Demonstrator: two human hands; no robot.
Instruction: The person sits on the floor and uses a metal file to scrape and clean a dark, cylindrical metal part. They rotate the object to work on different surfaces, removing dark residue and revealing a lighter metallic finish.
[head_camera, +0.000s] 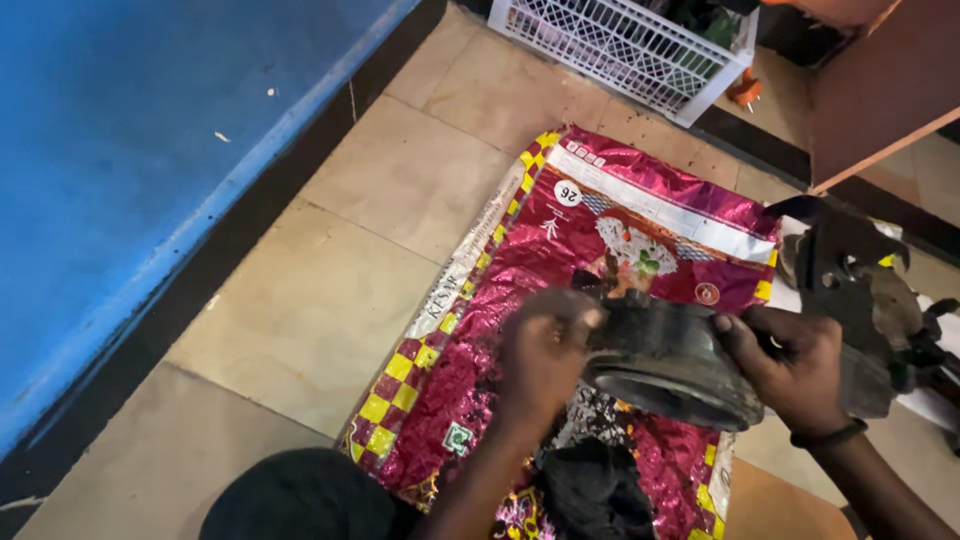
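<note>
A round, dark, greasy metal part (668, 366) shaped like a drum or pulley is held between both hands above a shiny magenta and yellow sack (520, 300) spread on the floor. My left hand (545, 352) grips its left rim. My right hand (790, 358), with a dark band on the wrist, holds its right edge. A dark cloth (592, 490) lies on the sack below the part.
A dirty metal assembly (860, 300) sits to the right on the tiled floor (330, 300). A white plastic lattice basket (630, 45) stands at the top. A blue wall (130, 150) runs along the left. A brown wooden panel (880, 90) is at the upper right.
</note>
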